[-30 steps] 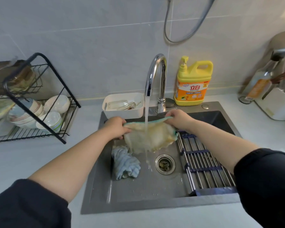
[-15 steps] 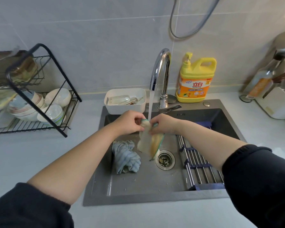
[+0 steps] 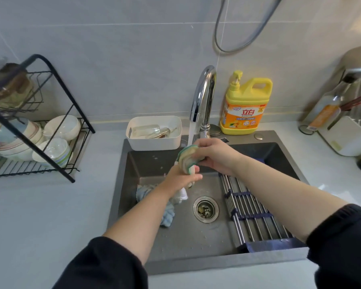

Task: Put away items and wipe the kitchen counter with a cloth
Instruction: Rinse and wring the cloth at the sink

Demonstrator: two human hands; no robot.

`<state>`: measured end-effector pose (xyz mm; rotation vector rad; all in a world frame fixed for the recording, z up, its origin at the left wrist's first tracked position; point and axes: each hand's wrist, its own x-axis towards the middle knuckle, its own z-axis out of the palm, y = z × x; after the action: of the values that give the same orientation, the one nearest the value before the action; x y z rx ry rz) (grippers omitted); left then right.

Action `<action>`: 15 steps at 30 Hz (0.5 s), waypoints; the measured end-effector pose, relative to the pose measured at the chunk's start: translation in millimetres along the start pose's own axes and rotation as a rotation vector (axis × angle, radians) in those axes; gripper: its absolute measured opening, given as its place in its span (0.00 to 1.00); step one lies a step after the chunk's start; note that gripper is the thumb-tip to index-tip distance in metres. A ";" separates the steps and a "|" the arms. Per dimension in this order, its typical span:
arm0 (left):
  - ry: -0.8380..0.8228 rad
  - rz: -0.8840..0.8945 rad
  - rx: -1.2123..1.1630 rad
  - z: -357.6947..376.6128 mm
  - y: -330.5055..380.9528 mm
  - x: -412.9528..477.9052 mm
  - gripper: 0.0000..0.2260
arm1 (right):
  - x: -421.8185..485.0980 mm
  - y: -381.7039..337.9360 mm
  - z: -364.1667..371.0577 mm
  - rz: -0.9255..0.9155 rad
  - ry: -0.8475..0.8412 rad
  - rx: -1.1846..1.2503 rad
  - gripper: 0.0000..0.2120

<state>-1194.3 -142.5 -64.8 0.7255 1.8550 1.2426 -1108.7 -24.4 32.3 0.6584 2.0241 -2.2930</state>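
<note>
Centre of the frame: a cream cloth (image 3: pixel 187 158) with a green edge, bunched into a thick roll, is held over a dark grey sink (image 3: pixel 227 260). The right hand (image 3: pixel 215 157) grips the roll's upper end, fingers curled tightly round it. The left hand (image 3: pixel 180 177), just below, grips the lower end in a closed fist, and a white tail of the fabric hangs beneath it. A chrome tap (image 3: pixel 203 97) stands behind the hands, and its stream of water (image 3: pixel 191 132) falls to the top of the roll. Inside the basin, a blue striped rag (image 3: pixel 168 216) lies crumpled under the left forearm, beside the round drain (image 3: pixel 205 209). A roll-up metal rack (image 3: pixel 252 213) spans the basin's right side. Behind the sink sit a white tub (image 3: pixel 154 140) and a yellow detergent bottle (image 3: pixel 246 105). At the left of the frame, on the pale counter (image 3: pixel 50 215), a black wire rack (image 3: pixel 40 122) holds stacked bowls (image 3: pixel 61 127).
</note>
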 end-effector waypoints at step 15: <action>-0.138 -0.030 -0.560 -34.3 20.7 7.9 0.34 | -10.5 126.0 -3.3 0.384 0.299 0.824 0.13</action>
<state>-1226.6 -145.6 -40.1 0.4552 1.3064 1.5539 -1062.6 -44.5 -83.8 1.3324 0.7893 -2.8142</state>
